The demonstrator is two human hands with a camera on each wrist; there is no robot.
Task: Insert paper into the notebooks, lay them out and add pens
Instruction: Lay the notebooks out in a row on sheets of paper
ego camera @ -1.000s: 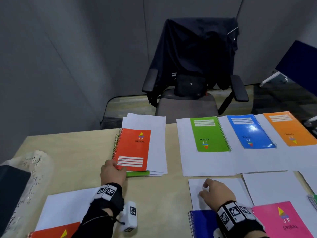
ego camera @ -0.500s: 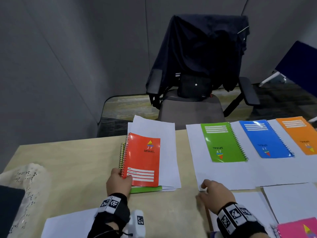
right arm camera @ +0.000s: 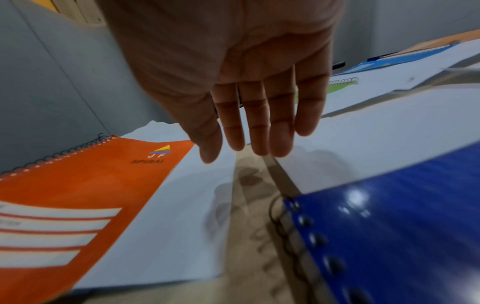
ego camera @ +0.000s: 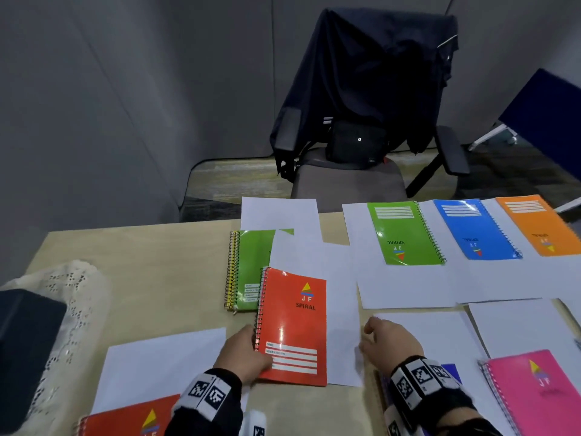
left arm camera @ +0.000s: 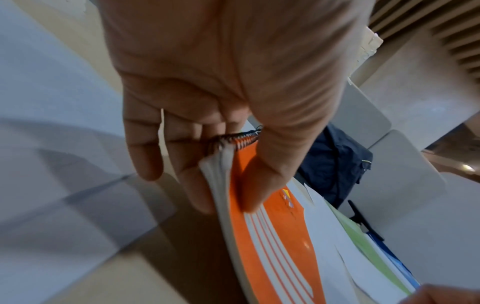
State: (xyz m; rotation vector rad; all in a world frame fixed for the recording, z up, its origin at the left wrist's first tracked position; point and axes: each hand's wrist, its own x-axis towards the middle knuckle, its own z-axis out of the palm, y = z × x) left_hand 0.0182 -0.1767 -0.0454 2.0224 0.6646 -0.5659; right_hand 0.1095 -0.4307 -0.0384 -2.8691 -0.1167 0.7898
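My left hand (ego camera: pixel 243 355) (left arm camera: pixel 207 164) grips the orange-red spiral notebook (ego camera: pixel 292 325) (left arm camera: pixel 272 236) (right arm camera: pixel 78 185) at its lower spine corner, thumb on the cover, fingers under it. A white sheet (ego camera: pixel 339 309) (right arm camera: pixel 161 226) lies under it and sticks out to the right. My right hand (ego camera: pixel 390 339) (right arm camera: pixel 257 123) hovers open beside that sheet, fingers straight, holding nothing. A green notebook (ego camera: pixel 251 265) atop a yellow one remains on the stack behind. No pens are in view.
Green (ego camera: pixel 404 234), blue (ego camera: pixel 474 229) and orange (ego camera: pixel 539 225) notebooks lie on sheets along the far edge. A pink notebook (ego camera: pixel 531 394), a dark blue one (right arm camera: pixel 389 226) and another red one (ego camera: pixel 132 416) lie near me. A lace cloth (ego camera: pixel 66 297) is at left, a chair (ego camera: pixel 361 121) beyond the table.
My left hand has pulled the orange-red notebook with its sheet off the stack and toward me, uncovering the green notebook. My right hand has stayed beside the sheet.
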